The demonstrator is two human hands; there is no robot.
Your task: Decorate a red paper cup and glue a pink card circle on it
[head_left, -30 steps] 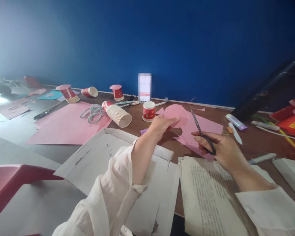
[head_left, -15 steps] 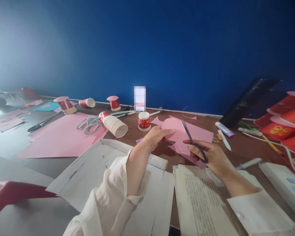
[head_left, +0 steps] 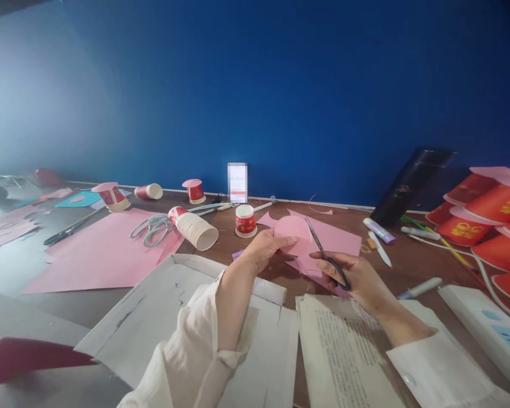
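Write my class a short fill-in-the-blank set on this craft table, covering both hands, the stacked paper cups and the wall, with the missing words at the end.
The left hand holds ____ paper.
The right hand holds a pair of ____.
The stack of nested paper cups is lying on its ____.
The wall is coloured ____.

Missing words: pink; scissors; side; blue.

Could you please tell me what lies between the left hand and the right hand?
Pink paper lies between the left hand and the right hand, with the blades of the scissors over it, as the head view shows.
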